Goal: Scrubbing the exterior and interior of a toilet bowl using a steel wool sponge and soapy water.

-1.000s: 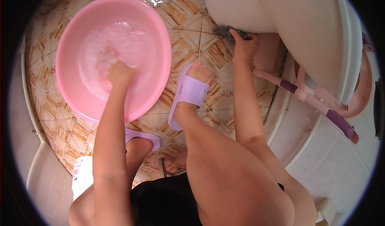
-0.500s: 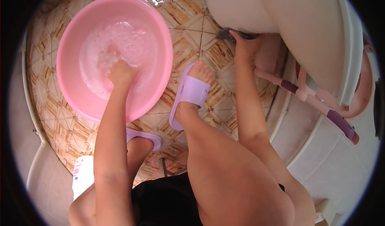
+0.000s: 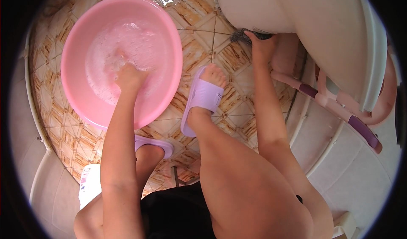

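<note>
And here is the left hand (image 3: 129,77), sunk in the cloudy, soapy water (image 3: 142,41) of a wide, round pink plastic basin (image 3: 177,61), its rim curving all around those fingers! The fingertips are lost under the suds, so whether they are clenched or loose, or hold anything, one cannot tell. Over to the right hand (image 3: 263,50), and it is grasping: the thumb presses on a dark grey, fibrous scrubbing pad (image 3: 240,36), the other fingers mostly hidden. That pad pokes out left of the thumb, right at the lower edge of a large white, curved ceramic fixture (image 3: 258,8), which sits just beyond the right fingers and sweeps away to their right. Farther right of those fingers, and nearer the body, runs a pink plastic frame with purple grips (image 3: 362,128). Between the two hands, a ridged lilac slide sandal (image 3: 205,95) stands on the brown-and-cream tiled floor (image 3: 231,63); its lilac mate (image 3: 164,146) rests bodyward of the left fingers. Farther back on that side: a white printed container (image 3: 89,184).
</note>
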A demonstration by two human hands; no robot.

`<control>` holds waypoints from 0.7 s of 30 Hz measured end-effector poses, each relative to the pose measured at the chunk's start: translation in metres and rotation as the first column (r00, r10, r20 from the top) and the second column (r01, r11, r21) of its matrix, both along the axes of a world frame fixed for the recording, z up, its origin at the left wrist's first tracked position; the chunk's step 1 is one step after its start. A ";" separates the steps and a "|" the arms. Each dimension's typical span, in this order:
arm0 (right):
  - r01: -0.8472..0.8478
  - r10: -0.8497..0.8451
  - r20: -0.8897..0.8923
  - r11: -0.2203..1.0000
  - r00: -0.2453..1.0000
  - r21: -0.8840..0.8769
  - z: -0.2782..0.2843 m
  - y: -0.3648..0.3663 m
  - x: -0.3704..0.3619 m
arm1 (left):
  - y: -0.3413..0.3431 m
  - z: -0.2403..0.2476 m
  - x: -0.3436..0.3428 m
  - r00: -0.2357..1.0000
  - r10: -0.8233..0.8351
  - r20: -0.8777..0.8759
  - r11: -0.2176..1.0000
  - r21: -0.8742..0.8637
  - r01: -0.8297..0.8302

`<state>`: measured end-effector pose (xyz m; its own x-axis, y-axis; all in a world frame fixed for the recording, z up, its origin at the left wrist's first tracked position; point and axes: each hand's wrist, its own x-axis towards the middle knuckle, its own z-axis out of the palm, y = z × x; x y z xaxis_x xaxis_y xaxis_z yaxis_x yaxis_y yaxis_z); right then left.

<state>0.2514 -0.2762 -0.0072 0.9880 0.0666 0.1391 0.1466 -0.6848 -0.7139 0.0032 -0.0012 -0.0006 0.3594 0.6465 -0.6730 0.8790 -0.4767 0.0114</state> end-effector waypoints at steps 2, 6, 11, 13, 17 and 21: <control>0.001 0.000 0.040 0.999 0.999 -0.039 0.009 0.010 -0.004 | 0.000 -0.003 -0.002 1.000 0.019 0.009 0.999 0.029 -0.020; 0.096 -0.100 -0.036 0.989 0.994 -0.113 0.011 0.016 -0.006 | 0.003 -0.014 -0.003 0.999 -0.017 -0.033 1.000 0.000 0.017; 0.075 -0.075 -0.029 0.997 0.997 -0.026 -0.010 -0.008 0.002 | 0.001 -0.003 0.001 1.000 0.013 0.004 0.999 0.039 -0.013; 0.014 -0.014 0.045 1.000 0.999 -0.015 -0.010 -0.008 0.001 | 0.001 -0.002 0.003 1.000 0.012 -0.008 0.999 0.041 -0.012; 0.034 -0.034 -0.029 0.999 0.999 -0.005 0.015 0.019 -0.010 | -0.001 -0.005 0.004 1.000 0.013 -0.025 0.998 0.068 -0.011; 0.124 -0.122 0.026 0.979 0.992 -0.162 -0.004 0.003 -0.007 | 0.002 -0.003 0.003 1.000 0.006 -0.024 0.999 0.045 -0.005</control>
